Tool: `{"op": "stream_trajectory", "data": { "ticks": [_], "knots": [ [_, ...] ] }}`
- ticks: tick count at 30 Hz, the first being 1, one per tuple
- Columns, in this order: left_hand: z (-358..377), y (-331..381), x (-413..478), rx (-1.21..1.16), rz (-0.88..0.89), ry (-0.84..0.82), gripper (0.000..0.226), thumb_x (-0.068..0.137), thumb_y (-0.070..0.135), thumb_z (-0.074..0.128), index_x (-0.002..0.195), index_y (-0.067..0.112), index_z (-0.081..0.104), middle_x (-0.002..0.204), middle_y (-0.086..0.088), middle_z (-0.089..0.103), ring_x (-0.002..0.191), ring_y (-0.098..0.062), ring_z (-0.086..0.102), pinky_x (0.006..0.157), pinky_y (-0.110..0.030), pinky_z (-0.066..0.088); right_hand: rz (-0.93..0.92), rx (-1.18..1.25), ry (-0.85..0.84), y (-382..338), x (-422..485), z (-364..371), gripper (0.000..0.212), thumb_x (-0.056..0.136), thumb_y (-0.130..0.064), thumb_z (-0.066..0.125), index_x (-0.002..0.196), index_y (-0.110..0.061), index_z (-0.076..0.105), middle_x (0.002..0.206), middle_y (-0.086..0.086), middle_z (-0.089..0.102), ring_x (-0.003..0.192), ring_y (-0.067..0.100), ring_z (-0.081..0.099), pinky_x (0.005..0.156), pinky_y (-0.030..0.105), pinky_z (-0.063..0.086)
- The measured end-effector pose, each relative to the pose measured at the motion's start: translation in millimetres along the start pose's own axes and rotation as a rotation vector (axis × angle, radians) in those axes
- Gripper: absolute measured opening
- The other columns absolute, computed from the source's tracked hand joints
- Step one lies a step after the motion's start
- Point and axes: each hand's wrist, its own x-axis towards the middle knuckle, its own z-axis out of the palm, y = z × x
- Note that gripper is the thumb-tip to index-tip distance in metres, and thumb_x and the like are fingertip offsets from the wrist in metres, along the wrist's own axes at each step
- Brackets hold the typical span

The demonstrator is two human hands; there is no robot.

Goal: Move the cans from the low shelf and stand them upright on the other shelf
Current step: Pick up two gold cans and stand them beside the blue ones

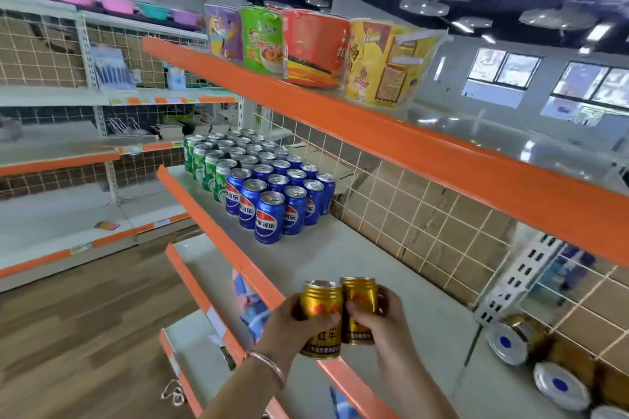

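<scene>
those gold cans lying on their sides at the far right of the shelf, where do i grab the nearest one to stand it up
Grip the gold can around its round body, coming from above, fingers on opposite sides of the barrel. It lies on its side with its silver end facing you, so that flat end gives no hold; the curved wall does. The wire grid back sits close behind, so reaching in from the back looks blocked.

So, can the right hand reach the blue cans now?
Probably not yet: the right hand already holds a gold can, and the blue cans stand farther along the shelf, though nothing blocks the way.
</scene>
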Motion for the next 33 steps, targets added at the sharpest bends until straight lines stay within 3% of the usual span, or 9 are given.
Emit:
{"op": "stream_trajectory", "data": {
  "ticks": [4, 8, 12, 14, 18, 22, 25, 30, 33],
  "knots": [
    [-11, 2, 40, 0.063, 0.028, 0.009, 0.066, 0.030, 0.038, 0.083, 0.091, 0.016, 0.069, 0.087, -0.009, 0.074, 0.081, -0.022, 0.067, 0.079, -0.034, 0.055, -0.097, -0.077, 0.065, 14, 44, 25, 0.056, 0.061, -0.012, 0.082, 0.105, -0.021, 0.050, 0.113, 0.011, 0.058, 0.102, 0.025, 0.062, 0.080, 0.042, 0.056],
    [-27, 7, 83, 0.153, 0.040, -0.032, 0.062, 0.043, 0.034, 0.088, 0.100, 0.020, 0.066, 0.092, -0.004, 0.073, 0.085, -0.019, 0.068, 0.077, -0.027, 0.055, -0.230, -0.253, 0.076, 22, 78, 36, 0.049, 0.078, -0.005, 0.075, 0.107, -0.030, 0.044, 0.113, -0.007, 0.049, 0.106, 0.009, 0.054, 0.081, 0.018, 0.050],
    [-42, 12, 127, 0.237, 0.059, -0.072, 0.041, 0.066, 0.016, 0.083, 0.096, 0.026, 0.058, 0.085, 0.008, 0.066, 0.078, -0.007, 0.062, 0.067, -0.018, 0.048, -0.235, -0.319, 0.211, 29, 102, 41, 0.070, 0.080, -0.014, 0.073, 0.136, -0.025, 0.033, 0.131, -0.004, 0.044, 0.119, 0.016, 0.049, 0.103, 0.037, 0.045],
    [-50, 14, 145, 0.244, 0.074, -0.090, 0.044, 0.067, 0.015, 0.082, 0.101, 0.026, 0.056, 0.086, 0.008, 0.066, 0.078, -0.004, 0.060, 0.064, -0.015, 0.045, -0.214, -0.376, 0.250, 33, 114, 40, 0.070, 0.078, -0.010, 0.075, 0.134, -0.024, 0.035, 0.131, -0.003, 0.046, 0.122, 0.018, 0.048, 0.105, 0.036, 0.042],
    [-64, 9, 173, 0.323, 0.191, -0.196, 0.070, 0.058, 0.028, 0.086, 0.119, 0.027, 0.052, 0.108, 0.004, 0.067, 0.098, -0.012, 0.063, 0.082, -0.018, 0.047, -0.182, -0.516, 0.314, 33, 139, 45, 0.058, 0.079, -0.019, 0.076, 0.126, -0.030, 0.044, 0.122, -0.001, 0.057, 0.113, 0.016, 0.054, 0.096, 0.028, 0.040],
    [-76, 5, 186, 0.386, 0.243, -0.314, 0.072, 0.055, 0.022, 0.086, 0.111, 0.041, 0.045, 0.115, 0.016, 0.060, 0.107, 0.000, 0.056, 0.098, -0.019, 0.043, -0.124, -0.715, 0.456, 34, 174, 53, 0.069, 0.073, -0.042, 0.077, 0.133, -0.024, 0.046, 0.119, 0.009, 0.052, 0.111, 0.025, 0.052, 0.100, 0.039, 0.040],
    [-80, 1, 194, 0.432, 0.220, -0.318, 0.086, 0.057, 0.029, 0.085, 0.128, 0.038, 0.038, 0.125, 0.014, 0.054, 0.118, -0.004, 0.050, 0.108, -0.027, 0.037, -0.098, -0.657, 0.445, 30, 206, 55, 0.081, 0.061, -0.049, 0.083, 0.130, -0.021, 0.050, 0.121, 0.012, 0.054, 0.110, 0.028, 0.056, 0.101, 0.046, 0.045],
    [-80, -3, 201, 0.459, 0.168, -0.348, 0.105, 0.047, 0.043, 0.081, 0.140, 0.032, 0.032, 0.136, 0.007, 0.045, 0.123, -0.009, 0.047, 0.110, -0.032, 0.037, -0.120, -0.761, 0.429, 19, 237, 58, 0.069, 0.067, -0.018, 0.084, 0.128, -0.010, 0.053, 0.122, 0.013, 0.057, 0.115, 0.030, 0.054, 0.096, 0.051, 0.047],
    [-79, -4, 203, 0.455, 0.170, -0.344, 0.100, 0.053, 0.034, 0.084, 0.139, 0.033, 0.032, 0.136, 0.009, 0.044, 0.123, -0.007, 0.046, 0.110, -0.027, 0.035, -0.138, -0.814, 0.423, 8, 246, 65, 0.053, 0.077, -0.005, 0.074, 0.126, -0.008, 0.054, 0.123, 0.013, 0.058, 0.118, 0.031, 0.053, 0.098, 0.044, 0.046]
  ]
}}
